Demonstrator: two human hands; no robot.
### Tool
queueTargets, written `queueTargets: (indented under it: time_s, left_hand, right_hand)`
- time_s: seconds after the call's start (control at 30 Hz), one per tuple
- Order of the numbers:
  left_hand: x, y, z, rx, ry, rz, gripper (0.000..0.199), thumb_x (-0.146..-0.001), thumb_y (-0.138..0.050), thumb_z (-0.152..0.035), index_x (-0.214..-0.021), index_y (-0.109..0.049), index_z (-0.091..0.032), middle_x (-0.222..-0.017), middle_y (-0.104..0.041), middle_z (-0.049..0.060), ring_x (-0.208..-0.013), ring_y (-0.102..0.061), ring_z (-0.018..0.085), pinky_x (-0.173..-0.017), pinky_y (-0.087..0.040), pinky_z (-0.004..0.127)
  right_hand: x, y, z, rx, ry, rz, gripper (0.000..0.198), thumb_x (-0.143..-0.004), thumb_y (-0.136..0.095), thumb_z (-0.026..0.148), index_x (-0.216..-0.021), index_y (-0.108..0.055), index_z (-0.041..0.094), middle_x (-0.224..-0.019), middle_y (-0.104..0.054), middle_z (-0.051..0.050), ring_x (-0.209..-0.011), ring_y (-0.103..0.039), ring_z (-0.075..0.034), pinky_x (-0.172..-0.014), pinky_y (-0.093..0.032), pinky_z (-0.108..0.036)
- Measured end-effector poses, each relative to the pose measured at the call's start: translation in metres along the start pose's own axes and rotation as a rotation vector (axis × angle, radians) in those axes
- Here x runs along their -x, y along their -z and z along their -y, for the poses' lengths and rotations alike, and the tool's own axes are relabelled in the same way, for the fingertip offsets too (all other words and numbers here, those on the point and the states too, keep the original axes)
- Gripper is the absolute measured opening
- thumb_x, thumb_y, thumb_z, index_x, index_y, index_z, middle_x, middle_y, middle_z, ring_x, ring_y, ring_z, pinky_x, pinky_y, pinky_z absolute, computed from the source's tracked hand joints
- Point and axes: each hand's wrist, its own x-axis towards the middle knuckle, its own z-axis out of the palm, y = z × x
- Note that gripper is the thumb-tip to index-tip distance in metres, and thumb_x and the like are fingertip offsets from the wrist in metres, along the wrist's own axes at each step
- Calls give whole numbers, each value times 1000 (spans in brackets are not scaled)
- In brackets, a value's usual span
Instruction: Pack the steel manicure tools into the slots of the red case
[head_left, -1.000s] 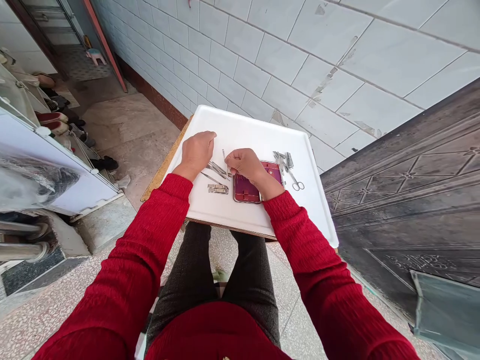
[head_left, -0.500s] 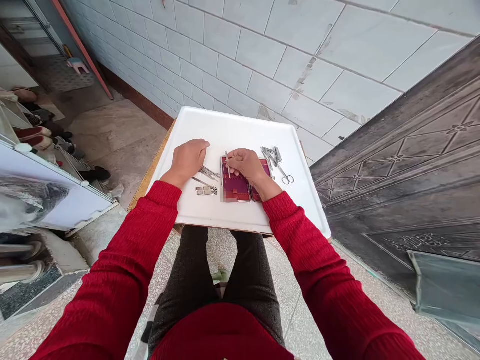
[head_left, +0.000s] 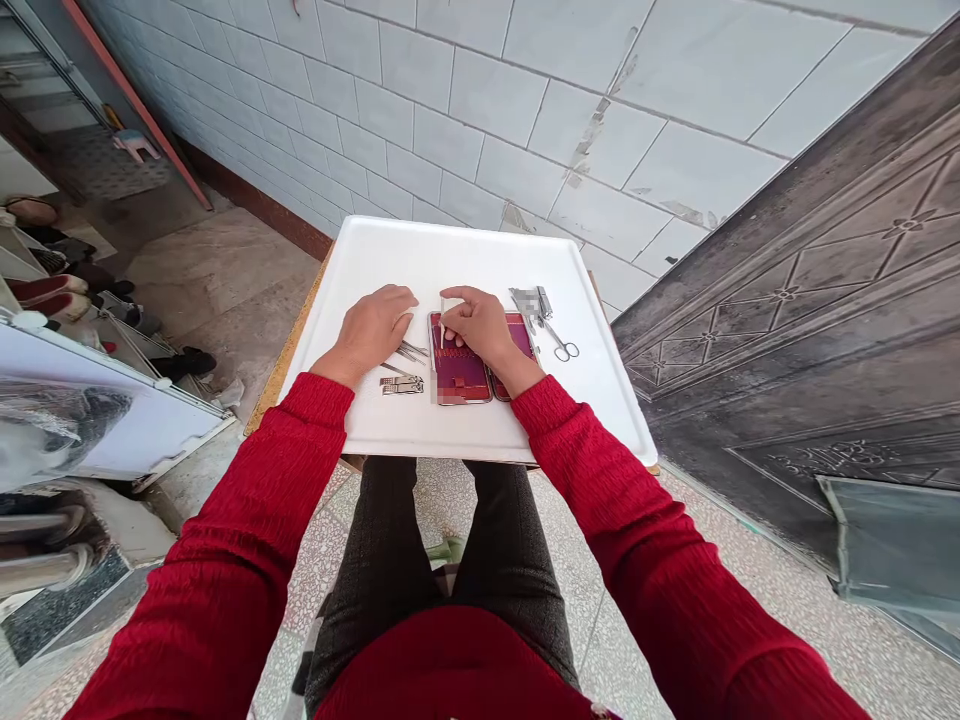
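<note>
My right hand (head_left: 477, 325) pinches a slim, pale metal manicure tool (head_left: 442, 325) upright over the left half of an opened manicure case (head_left: 472, 385). The case has a purple-red lining with a row of small loops. My left hand (head_left: 371, 328) rests on the white tabletop left of the case, thumb apart from its loosely bent fingers, with nothing seen in it. Several thin metal tools (head_left: 411, 350) lie by its thumb, partly hidden under the hand. Nearer to me are nail clippers (head_left: 401, 385). Right of the case lie small scissors (head_left: 564, 350) and another nail clipper (head_left: 543, 300).
The white tabletop (head_left: 450, 245) has a raised rim and stands against a tiled wall (head_left: 420, 120). A dark patterned door (head_left: 787, 300) is close on the right. On the left are a white rack (head_left: 90, 400) and shoes (head_left: 52, 295).
My right hand still holds the thin tool, its fingers now straighter over the case's left half. My left hand has turned slightly, its thumb now showing. The whole view has shifted a little.
</note>
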Motion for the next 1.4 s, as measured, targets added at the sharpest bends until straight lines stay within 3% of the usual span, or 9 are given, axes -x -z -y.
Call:
queueTargets:
  time_s: [0.23,0.5,0.67,0.9,1.17,1.4]
  left_hand:
    - [-2,-1,0,6,-85,52,39,-99,-43,-24,-123,-74,-22,-134,-73,9,-128,-64,28,-101,-56,43]
    - [-2,1,-4,28,-126,80,39,-97,-44,-19,-119,-76,-24,-130,-73,8,-122,-66,28,-96,-57,43]
    - [-2,2,-7,38,-131,97,41,-97,-42,-18,-120,-75,-24,-131,-73,8,-122,-66,28,-97,-58,44]
    - [-1,3,-7,21,-94,92,41,-97,-43,-20,-120,-77,-25,-132,-74,8,-124,-67,28,-99,-58,44]
    - [-1,5,-7,17,-59,51,40,-100,-41,-22,-118,-77,-21,-131,-75,9,-123,-68,28,-100,-57,44]
    - [-1,7,-1,-22,67,-74,38,-97,-43,-18,-113,-77,-22,-129,-75,8,-118,-70,28,-96,-56,43]
  right_hand:
    - [-3,-2,-4,100,1,-18,39,-81,-67,11,-120,-70,16,-59,-66,8,-48,-56,-9,-53,-49,-20]
    - [-2,0,-1,231,30,-23,25,-86,-61,10,-103,-78,16,-58,-64,5,-54,-61,-13,-71,-56,-28]
    - [-3,-1,1,333,73,-58,29,-87,-58,6,-96,-83,18,-80,-77,-1,-73,-70,-16,-86,-58,-31]
    - [1,-3,-1,532,173,-46,37,-94,-52,7,-100,-85,21,-106,-83,-4,-101,-74,-21,-98,-55,-33]
    - [9,-6,2,754,209,-55,38,-101,-49,10,-111,-84,20,-119,-80,-9,-110,-72,-24,-102,-52,-36]
    - [13,-8,1,853,253,-46,38,-101,-48,10,-111,-83,19,-115,-77,-11,-103,-69,-25,-94,-51,-35]
